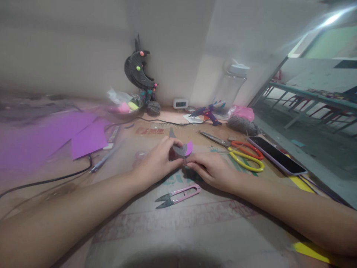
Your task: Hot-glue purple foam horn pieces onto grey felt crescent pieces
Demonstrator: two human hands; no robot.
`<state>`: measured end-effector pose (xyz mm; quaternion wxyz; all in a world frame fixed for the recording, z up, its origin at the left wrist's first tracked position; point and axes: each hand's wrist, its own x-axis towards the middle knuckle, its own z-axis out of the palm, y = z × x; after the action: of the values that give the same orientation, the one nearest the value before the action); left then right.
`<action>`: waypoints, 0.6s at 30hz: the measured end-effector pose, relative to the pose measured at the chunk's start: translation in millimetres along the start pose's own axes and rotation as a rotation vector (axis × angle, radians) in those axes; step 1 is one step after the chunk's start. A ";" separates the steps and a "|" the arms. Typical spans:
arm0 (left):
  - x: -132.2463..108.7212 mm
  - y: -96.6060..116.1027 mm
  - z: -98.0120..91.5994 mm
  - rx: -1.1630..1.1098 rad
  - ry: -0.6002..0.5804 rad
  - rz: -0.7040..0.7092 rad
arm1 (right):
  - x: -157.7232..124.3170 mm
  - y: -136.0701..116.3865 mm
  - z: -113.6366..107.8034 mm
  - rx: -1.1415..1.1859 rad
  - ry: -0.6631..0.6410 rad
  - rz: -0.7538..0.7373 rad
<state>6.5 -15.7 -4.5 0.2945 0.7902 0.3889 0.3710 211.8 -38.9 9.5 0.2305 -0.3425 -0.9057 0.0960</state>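
Both hands pinch small grey-and-purple felt piece (182,150) above desk (195,223): left hand (156,162) clenched on its left edge, right hand (213,169) fingertips at its lower edge. Risk: layers slip apart, pinch is shallow. Pink thread snips (178,195) near wrists, could get knocked.

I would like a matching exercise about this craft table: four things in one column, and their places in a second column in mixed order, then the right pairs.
Things:
1. pink thread snips
2. phone
3. glue gun
4. purple sheets

Places:
A. far back, near the wall
B. on the table on the left side
C. right of the orange and yellow scissors
D. just in front of the two hands

Pairs: 1-D, 2-C, 3-A, 4-B

The left hand and right hand together hold a small grey and purple piece.
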 end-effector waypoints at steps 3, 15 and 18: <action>0.1 0.3 -0.6 0.013 -0.004 -0.009 | -0.2 0.0 1.0 -0.018 0.019 -0.009; -1.2 3.4 -0.1 -0.041 0.034 -0.046 | -3.3 11.6 -18.2 0.027 0.214 0.167; -0.6 5.0 -1.1 -0.090 0.039 -0.106 | -1.9 21.8 -19.7 0.039 0.237 0.229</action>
<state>7.3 -18.6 -0.4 0.3414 0.7471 0.4187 0.3873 235.1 -23.6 18.8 0.3300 -0.4478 -0.8252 0.0982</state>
